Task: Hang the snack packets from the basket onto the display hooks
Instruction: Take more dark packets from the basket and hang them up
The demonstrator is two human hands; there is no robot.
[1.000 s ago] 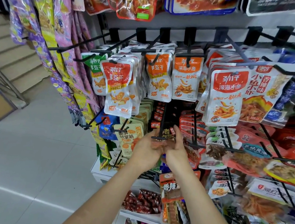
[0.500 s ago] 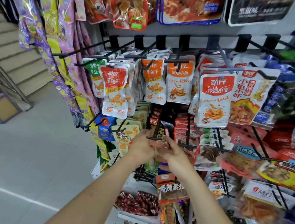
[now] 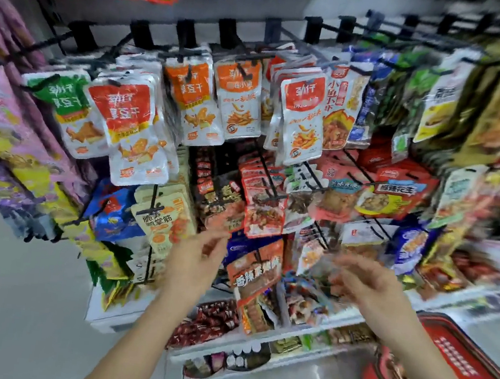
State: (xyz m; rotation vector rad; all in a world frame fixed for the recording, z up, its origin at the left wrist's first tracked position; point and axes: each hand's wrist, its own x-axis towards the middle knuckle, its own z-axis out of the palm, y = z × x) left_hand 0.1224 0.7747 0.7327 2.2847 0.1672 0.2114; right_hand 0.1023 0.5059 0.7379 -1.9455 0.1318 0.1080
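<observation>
A dark red snack packet [image 3: 225, 217] hangs at the front of a black display hook [image 3: 218, 193] in the middle row of the rack. My left hand [image 3: 200, 261] floats just below it with relaxed fingers, holding nothing. My right hand [image 3: 365, 283] is further right and apart from the rack; its fingers are spread, motion-blurred and seem to hold nothing. The red plastic basket [image 3: 460, 353] sits at the lower right, under my right forearm, with packets [image 3: 394, 375] inside.
Rows of hooks packed with orange-and-white packets [image 3: 243, 101] fill the rack above. Red and brown packets [image 3: 265, 209] hang right of the hook. White shelves [image 3: 257, 336] with more snacks lie below. Long purple and yellow strips [image 3: 14, 137] hang at left, over grey floor.
Both hands have let go of the packet at the hook and drawn back and apart, the right one moving right. The view has swung right, bringing the red basket into sight.
</observation>
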